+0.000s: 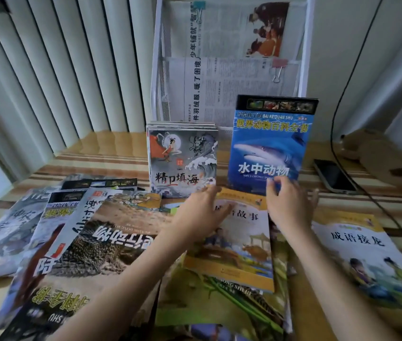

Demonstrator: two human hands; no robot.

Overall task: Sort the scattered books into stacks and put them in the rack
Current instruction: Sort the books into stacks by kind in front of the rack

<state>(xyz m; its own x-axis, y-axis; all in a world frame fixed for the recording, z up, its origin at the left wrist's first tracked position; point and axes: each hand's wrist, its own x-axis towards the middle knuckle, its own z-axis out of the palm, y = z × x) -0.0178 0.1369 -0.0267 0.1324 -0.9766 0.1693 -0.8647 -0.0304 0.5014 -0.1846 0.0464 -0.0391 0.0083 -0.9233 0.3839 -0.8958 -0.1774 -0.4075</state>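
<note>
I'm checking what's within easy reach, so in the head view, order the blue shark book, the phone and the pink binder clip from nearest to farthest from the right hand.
From the right hand:
1. Blue shark book, standing just behind it, at the fingers.
2. Phone, flat on the table, off to the right.
3. Pink binder clip, up on the newspaper in the rack.

A wooden table (pixel 111 153) with brown stripes carries everything. At the far middle stands a white wire rack (pixel 157 77). Before it a stack of grey picture books (pixel 182 161) and a blue shark book (pixel 268 146) stand upright, side by side. Loose books (pixel 77 232) overlap across the near left, more lie at the near middle, and a yellow-edged book (pixel 362 254) lies flat on the right. A phone (pixel 333 177) and a round wooden object (pixel 389 161) rest at the far right.
</note>
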